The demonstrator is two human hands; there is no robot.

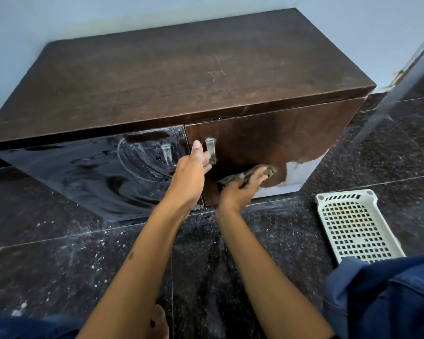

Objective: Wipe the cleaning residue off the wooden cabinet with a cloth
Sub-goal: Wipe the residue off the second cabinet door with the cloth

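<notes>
A low dark wooden cabinet [181,77] stands against the wall. Its left door [83,172] is wet and glossy with curved soapy smears. The right door [279,133] looks matte brown, with a patch of veneer torn away at its lower right corner [296,172]. My left hand [191,172] grips the edge of the right door beside its metal handle [211,150]. My right hand [240,189] presses a crumpled grey cloth [252,173] against the lower part of the right door.
A white perforated plastic basket [353,226] lies on the dark speckled stone floor [59,265] to the right of the cabinet. A glass or metal panel edge [402,81] rises at the far right. My blue-clad knees show at the bottom corners.
</notes>
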